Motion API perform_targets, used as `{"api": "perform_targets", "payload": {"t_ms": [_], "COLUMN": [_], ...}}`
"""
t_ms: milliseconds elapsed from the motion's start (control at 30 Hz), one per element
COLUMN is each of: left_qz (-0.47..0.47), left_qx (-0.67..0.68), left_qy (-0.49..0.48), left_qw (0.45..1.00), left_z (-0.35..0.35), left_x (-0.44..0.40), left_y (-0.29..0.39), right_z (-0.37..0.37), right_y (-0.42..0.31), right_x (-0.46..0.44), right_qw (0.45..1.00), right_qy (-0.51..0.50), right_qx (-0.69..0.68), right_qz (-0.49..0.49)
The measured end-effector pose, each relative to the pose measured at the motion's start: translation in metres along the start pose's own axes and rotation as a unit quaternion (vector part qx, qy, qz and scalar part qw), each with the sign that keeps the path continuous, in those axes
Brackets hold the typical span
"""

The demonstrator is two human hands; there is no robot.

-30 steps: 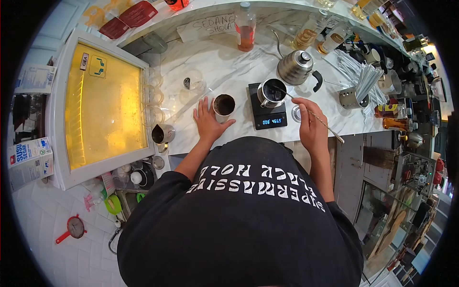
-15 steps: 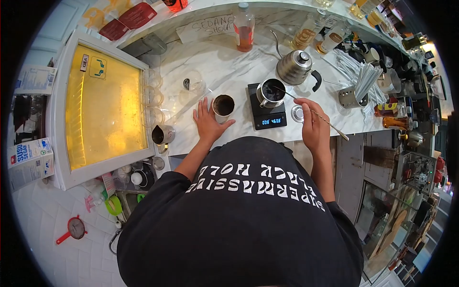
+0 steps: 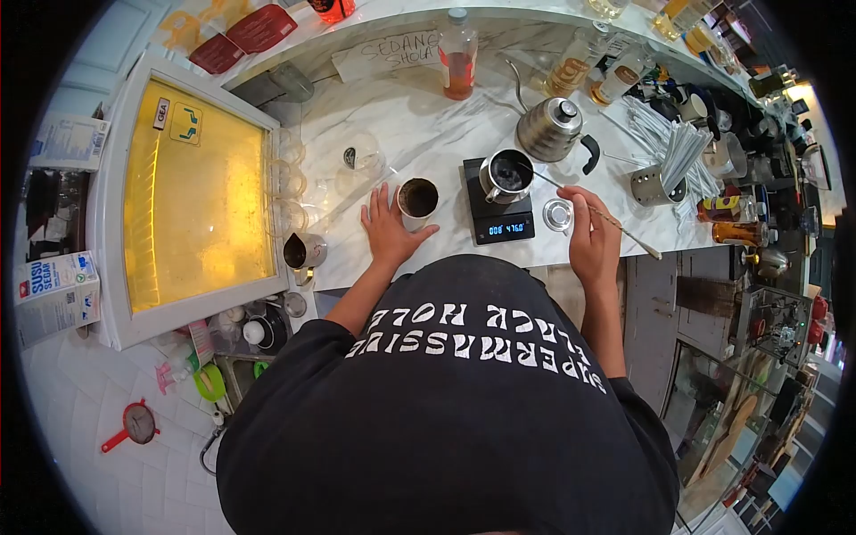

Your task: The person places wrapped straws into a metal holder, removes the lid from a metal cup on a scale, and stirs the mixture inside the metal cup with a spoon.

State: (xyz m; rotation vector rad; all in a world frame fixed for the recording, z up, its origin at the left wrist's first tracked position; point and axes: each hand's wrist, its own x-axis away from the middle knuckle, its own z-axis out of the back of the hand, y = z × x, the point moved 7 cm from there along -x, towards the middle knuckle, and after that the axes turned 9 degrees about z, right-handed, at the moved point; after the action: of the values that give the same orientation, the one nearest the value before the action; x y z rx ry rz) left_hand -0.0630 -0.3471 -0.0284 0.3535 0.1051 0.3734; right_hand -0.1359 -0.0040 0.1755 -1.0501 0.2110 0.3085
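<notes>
My right hand [image 3: 595, 236] grips a long bar spoon [image 3: 629, 234] with a twisted handle. The spoon's far end dips into a metal cup [image 3: 489, 185] of dark liquid, which stands on a black digital scale [image 3: 486, 212] with lit blue digits. On the left, my left hand [image 3: 390, 227] rests on the counter, fingers spread. Its thumb and forefinger lie around the near-left side of a light cup [image 3: 416, 218] with dark brown contents; whether they touch it, I cannot tell. A small round metal lid [image 3: 558, 214] lies between the scale and my right hand.
Behind the scale stands a gooseneck kettle [image 3: 549, 131]. Wrapped straws fill a perforated metal holder [image 3: 658, 185] at right. A metal pitcher [image 3: 304, 253] and a yellow-lit glass-topped cabinet [image 3: 201, 196] are at left. A bottle [image 3: 457, 58] stands at the back of the marble counter [image 3: 392, 116].
My right hand has shifted slightly right and down with the bar spoon, whose end stays in the metal cup. The scale's digits have changed. My left hand stays in place.
</notes>
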Motion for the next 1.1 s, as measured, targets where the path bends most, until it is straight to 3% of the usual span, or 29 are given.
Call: {"api": "perform_targets", "payload": {"t_ms": [333, 1100], "left_qz": [0.006, -0.008], "left_qx": [0.029, -0.008], "left_qy": [0.003, 0.008], "left_qw": [1.000, 1.000], "left_z": [0.001, -0.003], "left_x": [0.000, 0.000], "left_y": [-0.001, -0.003], "right_z": [-0.001, 0.004], "right_y": [-0.017, -0.039], "right_x": [0.008, -0.007], "right_qw": [0.992, 0.991], "right_qy": [0.035, -0.039], "right_qx": [0.090, 0.027], "right_qz": [0.080, 0.128]}}
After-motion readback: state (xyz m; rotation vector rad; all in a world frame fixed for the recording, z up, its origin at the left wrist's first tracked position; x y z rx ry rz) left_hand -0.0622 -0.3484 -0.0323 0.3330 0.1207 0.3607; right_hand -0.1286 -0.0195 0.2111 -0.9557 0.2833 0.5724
